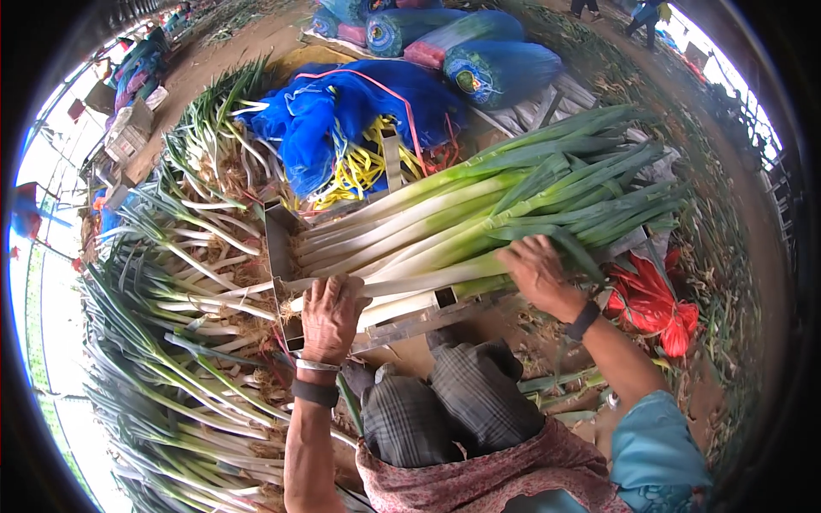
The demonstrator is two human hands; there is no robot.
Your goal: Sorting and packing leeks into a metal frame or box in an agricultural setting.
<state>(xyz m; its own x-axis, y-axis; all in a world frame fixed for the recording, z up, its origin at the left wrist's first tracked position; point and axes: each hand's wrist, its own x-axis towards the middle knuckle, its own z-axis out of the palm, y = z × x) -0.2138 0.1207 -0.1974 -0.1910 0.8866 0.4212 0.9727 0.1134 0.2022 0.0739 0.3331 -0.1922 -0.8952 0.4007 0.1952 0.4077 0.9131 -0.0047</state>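
Note:
A stack of long leeks [445, 205] lies in a low metal frame [280, 244], white root ends to the left and green leaves to the right. My left hand [329, 315] is closed over the root end of a leek [428, 278] on the stack's near side. Farther right, my right hand [539, 272] curls over the same leek where the white stem turns green. My fingertips are partly hidden behind the stems.
Many loose leeks [197, 359] are heaped along the left. Beyond the frame are blue mesh netting [359, 98], yellow ties [363, 162] and filled blue net bundles [505, 73]. A red plastic bag [650, 299] sits at the right, with leaf scraps [718, 342] over the ground.

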